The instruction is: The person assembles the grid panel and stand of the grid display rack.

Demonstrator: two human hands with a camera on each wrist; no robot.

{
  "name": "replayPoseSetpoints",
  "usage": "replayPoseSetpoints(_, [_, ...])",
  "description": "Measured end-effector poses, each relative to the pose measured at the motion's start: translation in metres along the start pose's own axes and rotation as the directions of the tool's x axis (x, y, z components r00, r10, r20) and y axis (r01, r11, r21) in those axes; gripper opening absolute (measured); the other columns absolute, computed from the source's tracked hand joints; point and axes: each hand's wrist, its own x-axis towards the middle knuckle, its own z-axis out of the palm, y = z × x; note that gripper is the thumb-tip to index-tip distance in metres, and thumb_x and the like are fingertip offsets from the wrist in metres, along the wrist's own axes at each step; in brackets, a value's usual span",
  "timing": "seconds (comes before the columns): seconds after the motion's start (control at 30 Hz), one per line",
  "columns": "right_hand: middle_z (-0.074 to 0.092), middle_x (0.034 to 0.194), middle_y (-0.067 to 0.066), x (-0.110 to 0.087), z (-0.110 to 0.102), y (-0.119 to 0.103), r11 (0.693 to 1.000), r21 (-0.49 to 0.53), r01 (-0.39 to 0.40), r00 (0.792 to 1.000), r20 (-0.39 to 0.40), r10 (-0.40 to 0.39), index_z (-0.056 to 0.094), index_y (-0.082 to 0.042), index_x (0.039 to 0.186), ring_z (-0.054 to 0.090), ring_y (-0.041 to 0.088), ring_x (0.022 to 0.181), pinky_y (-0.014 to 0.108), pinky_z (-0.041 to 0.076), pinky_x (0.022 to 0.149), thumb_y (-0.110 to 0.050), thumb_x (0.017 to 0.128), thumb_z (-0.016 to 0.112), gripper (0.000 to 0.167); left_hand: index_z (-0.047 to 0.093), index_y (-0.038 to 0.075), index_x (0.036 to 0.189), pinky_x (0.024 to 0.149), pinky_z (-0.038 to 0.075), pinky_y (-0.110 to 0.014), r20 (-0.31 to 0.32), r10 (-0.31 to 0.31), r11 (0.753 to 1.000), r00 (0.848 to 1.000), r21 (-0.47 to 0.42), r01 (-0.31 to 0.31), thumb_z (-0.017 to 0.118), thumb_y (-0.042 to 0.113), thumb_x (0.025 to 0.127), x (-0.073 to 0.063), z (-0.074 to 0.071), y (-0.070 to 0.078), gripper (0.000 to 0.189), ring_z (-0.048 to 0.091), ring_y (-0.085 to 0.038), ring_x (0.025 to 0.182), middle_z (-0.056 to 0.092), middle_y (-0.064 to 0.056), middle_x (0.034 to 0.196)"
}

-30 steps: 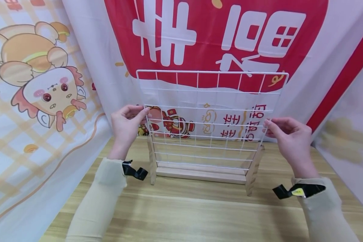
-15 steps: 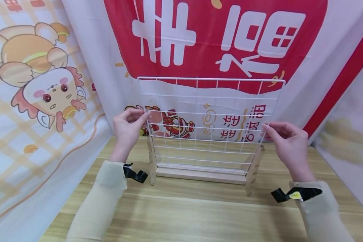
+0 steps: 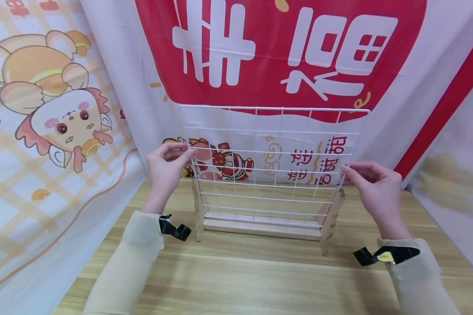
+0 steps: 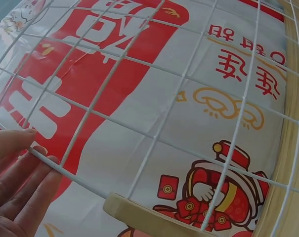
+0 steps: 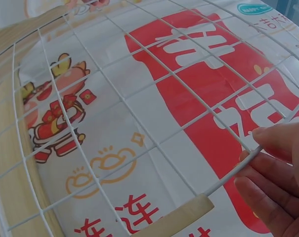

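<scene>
A white wire grid panel (image 3: 273, 107) stands nearly upright between the side posts of a pale wooden stand (image 3: 260, 229). My left hand (image 3: 165, 168) pinches its left edge wire between thumb and fingers, a little above the left post. At the opposite edge, my right hand (image 3: 376, 183) pinches the wire above the right post. Each wrist view has a rounded wooden post end, the left one (image 4: 149, 217) and the right one (image 5: 184, 217), close along the panel's edge wire. The panel's lower edge is near the base bar; whether it is seated there I cannot tell.
The stand is on a wood-grain table (image 3: 236, 280). Behind it hangs a white cloth (image 3: 118, 57) with a large red print. A cartoon-printed cloth (image 3: 19, 210) borders the left side, and another pale cloth (image 3: 449, 183) the right.
Both hands have lowered the grid panel. Its top bar now sits lower against the red print, and its bottom has come down toward the base bar. The stand has stayed put.
</scene>
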Motion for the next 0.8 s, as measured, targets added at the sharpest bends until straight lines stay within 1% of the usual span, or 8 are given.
replayPoseSetpoints(0.1, [0.075, 0.105, -0.004, 0.001, -0.0007, 0.0002, 1.0, 0.0, -0.008, 1.0, 0.003, 0.008, 0.075, -0.013, 0.12, 0.07, 0.009, 0.088, 0.012, 0.054, 0.075, -0.038, 0.09, 0.079, 0.04, 0.074, -0.001, 0.101, 0.065, 0.062, -0.027, 0.004, 0.009, 1.0, 1.0, 0.009, -0.009, 0.085, 0.011, 0.085, 0.0006, -0.0014, 0.0009, 0.023, 0.073, -0.018, 0.071, 0.076, -0.009, 0.09])
replayPoseSetpoints(0.23, [0.074, 0.106, -0.003, 0.0013, -0.0008, -0.0003, 1.0, -0.004, -0.014, 1.0, 0.018, 0.014, 0.075, -0.013, 0.122, 0.071, 0.009, 0.088, 0.012, 0.054, 0.077, -0.04, 0.09, 0.078, 0.041, 0.075, 0.0, 0.101, 0.065, 0.062, -0.027, 0.018, -0.01, 1.0, 1.0, 0.03, 0.009, 0.085, 0.011, 0.085, -0.0005, -0.0021, 0.0008, 0.022, 0.073, -0.019, 0.072, 0.076, -0.009, 0.091])
replayPoseSetpoints(0.4, [0.074, 0.105, -0.003, -0.0005, -0.0001, 0.001, 0.999, -0.014, -0.035, 0.999, 0.039, 0.036, 0.074, -0.013, 0.122, 0.071, 0.009, 0.086, 0.012, 0.055, 0.074, -0.041, 0.091, 0.077, 0.042, 0.075, 0.0, 0.103, 0.065, 0.062, -0.027, 0.03, -0.03, 0.998, 0.999, 0.064, 0.028, 0.085, 0.015, 0.086, -0.0035, -0.0033, -0.0008, 0.025, 0.072, -0.021, 0.071, 0.076, -0.009, 0.091])
replayPoseSetpoints(0.57, [0.074, 0.104, -0.003, -0.0005, 0.0011, 0.0025, 0.999, -0.017, -0.033, 0.999, 0.032, 0.033, 0.075, -0.012, 0.121, 0.07, 0.011, 0.085, 0.014, 0.055, 0.071, -0.041, 0.091, 0.077, 0.042, 0.074, 0.001, 0.104, 0.064, 0.061, -0.026, 0.038, -0.03, 0.995, 0.999, 0.093, 0.026, 0.086, 0.02, 0.086, -0.0042, -0.0045, -0.0008, 0.028, 0.071, -0.021, 0.068, 0.076, -0.009, 0.09])
replayPoseSetpoints(0.7, [0.074, 0.104, -0.004, -0.0005, 0.0016, 0.0025, 0.999, -0.026, -0.025, 1.0, 0.017, 0.026, 0.075, -0.013, 0.12, 0.068, 0.011, 0.088, 0.013, 0.054, 0.069, -0.041, 0.091, 0.077, 0.04, 0.074, 0.002, 0.104, 0.065, 0.062, -0.027, 0.05, -0.032, 0.994, 0.998, 0.102, 0.027, 0.086, 0.021, 0.086, -0.0033, -0.0045, -0.0007, 0.029, 0.072, -0.025, 0.07, 0.076, -0.008, 0.09])
replayPoseSetpoints(0.8, [0.073, 0.106, -0.004, -0.0016, 0.0016, 0.0042, 0.999, -0.041, -0.018, 1.0, 0.01, 0.018, 0.075, -0.015, 0.121, 0.068, 0.011, 0.089, 0.012, 0.054, 0.071, -0.042, 0.091, 0.076, 0.04, 0.075, 0.002, 0.103, 0.066, 0.062, -0.027, 0.063, -0.034, 0.993, 0.997, 0.113, 0.026, 0.085, 0.023, 0.086, -0.0027, -0.0039, -0.0016, 0.029, 0.072, -0.024, 0.071, 0.076, -0.008, 0.089])
